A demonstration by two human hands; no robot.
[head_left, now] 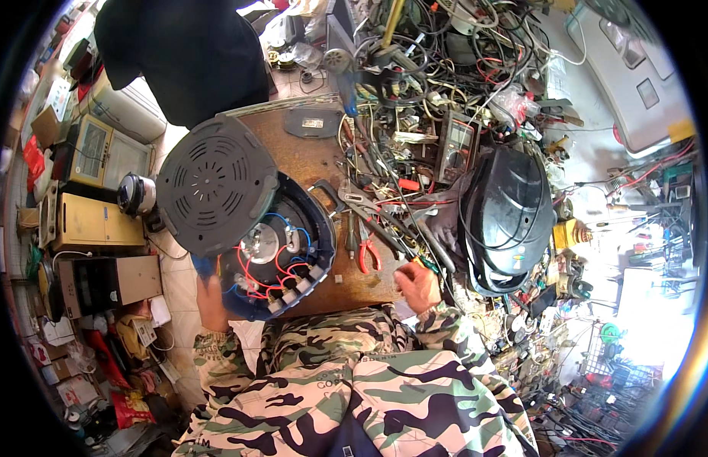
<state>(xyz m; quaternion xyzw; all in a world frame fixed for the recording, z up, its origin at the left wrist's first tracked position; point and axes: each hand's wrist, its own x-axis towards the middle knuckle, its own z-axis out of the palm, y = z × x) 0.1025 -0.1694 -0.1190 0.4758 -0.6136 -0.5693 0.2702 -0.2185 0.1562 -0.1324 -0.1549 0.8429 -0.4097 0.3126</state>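
A dark blue round appliance base (329,228) lies open on the wooden table, with red and blue wires and a row of switch-like parts inside. Its round black vented bottom cover (217,186) is off to the upper left, overlapping the base's rim. My left hand (211,302) is against the left side of the base, beside something blue; its fingers are mostly hidden there. At the table's front edge, my right hand (419,288) has its fingers curled, and whatever may be in them cannot be made out. Red-handled pliers (369,255) lie between the base and this hand.
Several tools, including grey adjustable pliers (362,204), lie mid-table. A multimeter (455,147) and a black rounded appliance (510,213) stand to the right. Tangled cables (445,57) fill the back. A person in dark clothing (186,57) is at the far left.
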